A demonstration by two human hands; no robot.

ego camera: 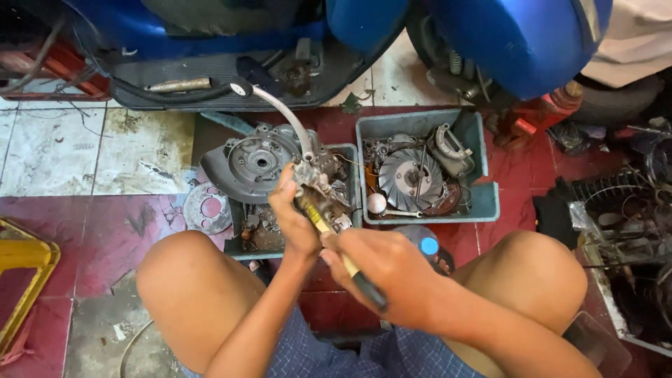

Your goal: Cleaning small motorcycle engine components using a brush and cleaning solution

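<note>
- My left hand is curled tight around a grimy metal carburetor, held above my knees, its curved grey hose arching up to the blue scooter.
- My right hand is closed on a yellow-and-black screwdriver, tip against the carburetor.
- Two grey plastic trays of engine parts sit on the tiled floor just beyond.

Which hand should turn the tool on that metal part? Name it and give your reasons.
Probably the right hand: it grips the screwdriver, whose tip meets the carburetor. The left hand is clasped around that part, steadying it.
</note>
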